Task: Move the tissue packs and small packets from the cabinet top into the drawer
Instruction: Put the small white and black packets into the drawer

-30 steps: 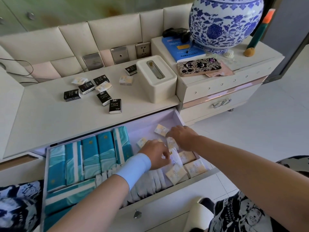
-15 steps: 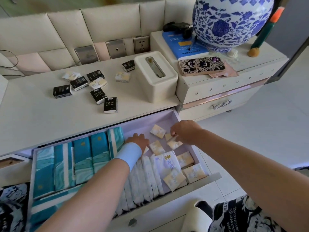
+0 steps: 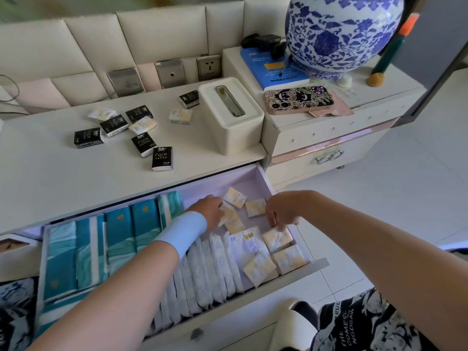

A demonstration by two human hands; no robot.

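Cream packets (image 3: 255, 207) are laid in the drawer (image 3: 266, 178), nine packs (image 3: 162, 158) are left on the tabletop (image 3: 50, 178); what the left hand (image 3: 210, 211) and right hand (image 3: 281, 211) grip cannot be told.

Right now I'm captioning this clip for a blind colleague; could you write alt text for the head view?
A person's left hand and right hand reach into an open drawer among pale packets, beside rows of teal tissue packs. On the cabinet top, black and pale packs lie scattered near a white tissue box.

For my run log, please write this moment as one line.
stage: hands in drawer | left hand: on pale packets | right hand: at pale packet | cabinet top: packs remain
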